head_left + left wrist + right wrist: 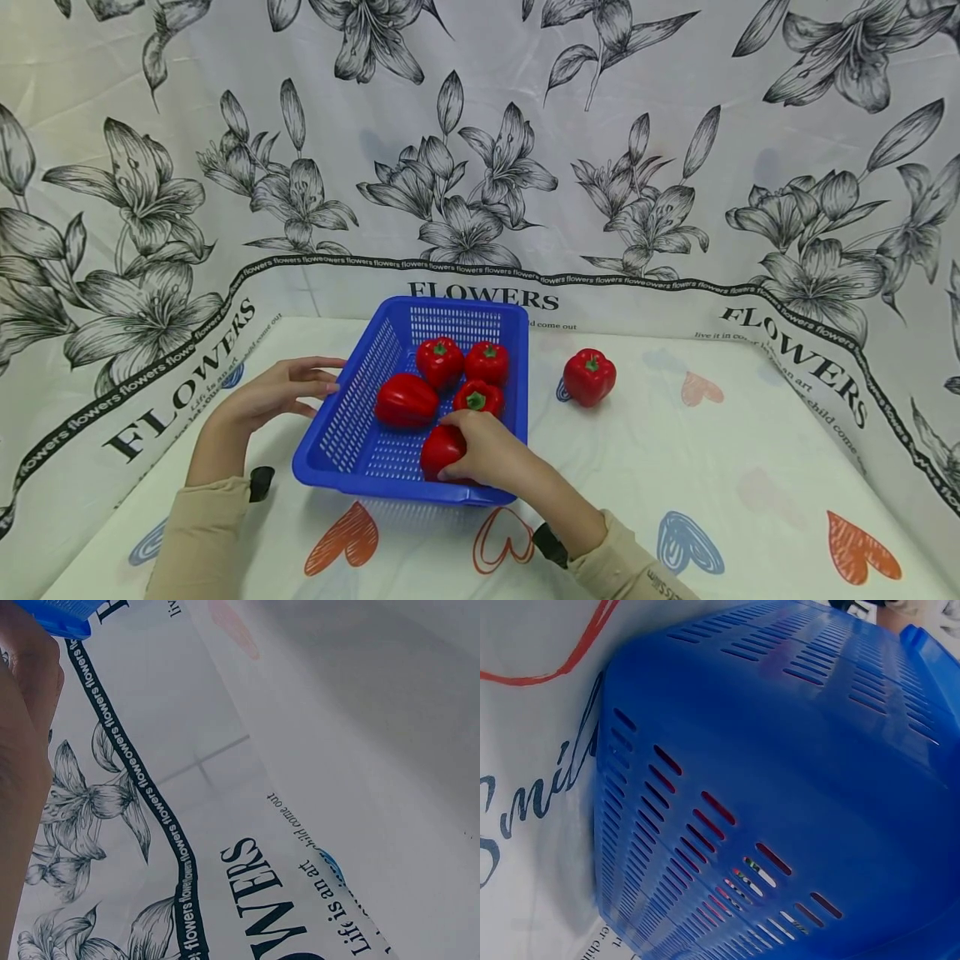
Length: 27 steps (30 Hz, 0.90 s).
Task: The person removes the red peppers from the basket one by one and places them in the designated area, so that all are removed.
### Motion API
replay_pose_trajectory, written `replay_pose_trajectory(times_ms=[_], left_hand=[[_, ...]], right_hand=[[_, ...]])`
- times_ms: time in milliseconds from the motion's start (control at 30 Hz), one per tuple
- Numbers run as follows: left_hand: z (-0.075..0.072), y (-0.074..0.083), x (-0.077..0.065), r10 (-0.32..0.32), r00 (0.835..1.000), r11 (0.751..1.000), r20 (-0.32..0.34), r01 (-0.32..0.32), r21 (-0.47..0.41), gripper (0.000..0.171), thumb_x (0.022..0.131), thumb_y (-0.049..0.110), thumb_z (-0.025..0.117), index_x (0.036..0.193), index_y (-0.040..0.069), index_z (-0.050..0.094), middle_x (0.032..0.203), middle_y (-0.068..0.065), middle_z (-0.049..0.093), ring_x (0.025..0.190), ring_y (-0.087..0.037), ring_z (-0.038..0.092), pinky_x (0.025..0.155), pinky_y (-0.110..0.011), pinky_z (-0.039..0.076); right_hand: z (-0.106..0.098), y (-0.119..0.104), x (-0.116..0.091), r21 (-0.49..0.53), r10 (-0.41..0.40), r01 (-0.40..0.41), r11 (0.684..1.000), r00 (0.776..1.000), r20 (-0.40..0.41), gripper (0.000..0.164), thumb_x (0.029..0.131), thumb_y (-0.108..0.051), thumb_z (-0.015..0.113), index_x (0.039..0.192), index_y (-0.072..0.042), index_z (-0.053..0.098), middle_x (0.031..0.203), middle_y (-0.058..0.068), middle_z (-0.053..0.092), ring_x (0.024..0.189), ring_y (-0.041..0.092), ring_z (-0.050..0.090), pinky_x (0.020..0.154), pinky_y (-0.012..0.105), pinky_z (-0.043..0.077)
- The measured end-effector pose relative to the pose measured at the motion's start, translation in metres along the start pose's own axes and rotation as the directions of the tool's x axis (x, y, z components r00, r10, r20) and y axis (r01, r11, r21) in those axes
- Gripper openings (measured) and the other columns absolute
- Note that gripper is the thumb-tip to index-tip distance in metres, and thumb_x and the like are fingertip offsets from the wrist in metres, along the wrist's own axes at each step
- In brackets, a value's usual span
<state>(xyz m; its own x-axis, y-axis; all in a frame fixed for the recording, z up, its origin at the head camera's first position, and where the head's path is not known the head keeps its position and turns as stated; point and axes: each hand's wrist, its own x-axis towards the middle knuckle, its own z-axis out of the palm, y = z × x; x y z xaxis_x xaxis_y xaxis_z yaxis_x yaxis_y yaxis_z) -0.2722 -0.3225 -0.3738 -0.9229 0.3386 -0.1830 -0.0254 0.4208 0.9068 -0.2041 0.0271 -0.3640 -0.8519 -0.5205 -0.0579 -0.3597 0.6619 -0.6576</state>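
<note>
In the head view a blue slatted plastic basket [313,463] stands on the table, tipped toward the viewer in perspective. My right hand [483,446] reaches over its near right corner and grips a red bell pepper [441,452], fingers on top and thumb at its near side. Several other red bell peppers lie inside, among them one on its side [406,401] and one with its green stem up [439,362]. At the basket's left rim is my left hand [281,390], fingers extended toward it. The right wrist view mostly shows the basket's outer wall [795,750], red showing through slots.
One more red bell pepper [589,377] sits on the table to the right of the basket. A white cloth with printed hearts [862,546] covers the table. Behind and at both sides hangs a flower-printed curtain [465,192].
</note>
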Motion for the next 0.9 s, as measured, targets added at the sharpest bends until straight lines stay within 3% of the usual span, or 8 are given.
replay_pose_trajectory(times_ms=[900], left_hand=[[0.0001,0.0,-0.0001,0.009,1.0,1.0,0.001,-0.009,0.0,0.062,0.095,0.023,0.062,0.148,0.003,0.037,0.115,-0.001,0.068,0.099,-0.015,0.068,0.083,-0.04,0.057]], right_hand=[[0.004,0.002,-0.0003,-0.004,-0.007,0.006,1.0,1.0,-0.026,0.064,0.074,-0.013,0.085,0.132,-0.004,0.059,0.126,0.01,0.065,0.116,0.025,0.061,0.092,0.045,0.055]])
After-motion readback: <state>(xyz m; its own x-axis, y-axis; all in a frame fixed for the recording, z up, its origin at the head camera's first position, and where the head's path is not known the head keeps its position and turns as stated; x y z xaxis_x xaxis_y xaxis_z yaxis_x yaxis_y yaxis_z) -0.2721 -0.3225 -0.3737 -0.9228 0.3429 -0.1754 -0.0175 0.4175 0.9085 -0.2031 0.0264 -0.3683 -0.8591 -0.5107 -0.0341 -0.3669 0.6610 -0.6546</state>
